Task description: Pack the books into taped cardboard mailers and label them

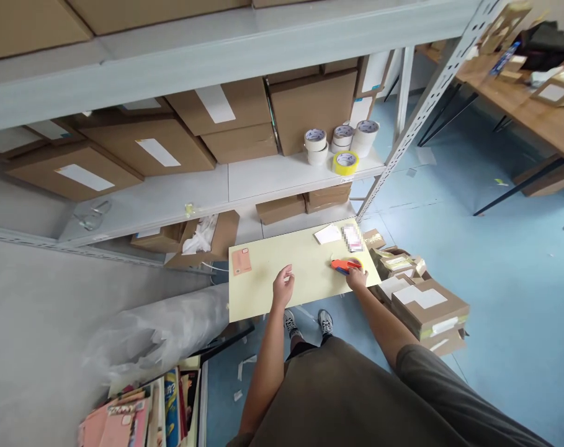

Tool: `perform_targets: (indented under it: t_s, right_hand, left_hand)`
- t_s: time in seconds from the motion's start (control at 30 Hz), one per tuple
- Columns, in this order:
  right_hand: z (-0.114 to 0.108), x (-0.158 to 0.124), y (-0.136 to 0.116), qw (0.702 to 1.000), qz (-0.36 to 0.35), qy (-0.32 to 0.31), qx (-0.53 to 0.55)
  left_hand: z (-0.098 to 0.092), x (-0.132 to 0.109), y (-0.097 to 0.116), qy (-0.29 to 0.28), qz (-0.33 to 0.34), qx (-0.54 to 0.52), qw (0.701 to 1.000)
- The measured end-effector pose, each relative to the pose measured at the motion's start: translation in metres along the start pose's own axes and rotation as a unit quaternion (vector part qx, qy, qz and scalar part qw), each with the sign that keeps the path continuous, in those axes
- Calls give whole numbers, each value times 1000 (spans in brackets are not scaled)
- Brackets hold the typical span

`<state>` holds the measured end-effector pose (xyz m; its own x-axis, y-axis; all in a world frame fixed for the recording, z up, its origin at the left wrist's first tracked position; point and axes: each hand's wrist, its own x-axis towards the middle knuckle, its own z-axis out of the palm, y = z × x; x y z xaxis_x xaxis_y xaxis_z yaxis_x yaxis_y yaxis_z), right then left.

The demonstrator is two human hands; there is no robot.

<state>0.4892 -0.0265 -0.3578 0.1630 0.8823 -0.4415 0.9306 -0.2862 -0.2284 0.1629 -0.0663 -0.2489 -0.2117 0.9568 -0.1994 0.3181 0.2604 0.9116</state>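
Note:
A small pale-yellow table (304,279) stands in front of me. Above its middle hovers my left hand (283,287), fingers loosely curled with a gap to the thumb and nothing held. My right hand (357,279) grips one end of an orange and blue tape dispenser (341,266) near the table's right side; the hand partly covers it, along with the yellow tape roll on it. A pink booklet (241,261) lies at the far left of the tabletop. At the back right are a stack of white paper slips (327,234) and a blurred-out printed item (352,238).
Behind the table rises a metal shelf (282,180) holding cardboard boxes (314,112) and several tape rolls (316,140). Flattened and stacked cartons (430,304) sit on the floor at right. A plastic-wrap roll (170,329) and a crate of books (142,410) stand at left.

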Motion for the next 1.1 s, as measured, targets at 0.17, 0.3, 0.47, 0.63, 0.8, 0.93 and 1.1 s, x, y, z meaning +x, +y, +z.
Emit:
perform_targets:
  t_s: [0.17, 0.3, 0.47, 0.63, 0.8, 0.93, 1.1]
  right_hand:
    - [-33, -3, -13, 988, -62, 87, 110]
    - [-67, -15, -36, 959, -133, 143, 203]
    - [-88, -32, -74, 914, -259, 159, 268]
    - [-76, -39, -125, 882, -356, 95, 294]
    - [-43, -68, -193, 852, -440, 2, 285]
    - [-19, -109, -248, 818, -507, -61, 263]
    - [6, -162, -312, 786, -565, -105, 228]
  left_hand:
    - [17, 7, 27, 0, 21, 4, 1000]
    - [17, 5, 46, 17, 50, -5, 999]
    - [-8, -25, 37, 63, 43, -26, 997]
    - [-57, -82, 5, 166, -6, -50, 985]
    - [-123, -153, -27, 292, -66, -44, 953]
    - [-166, -197, -49, 383, -100, -39, 917]
    - [-200, -225, -77, 446, -93, -53, 889]
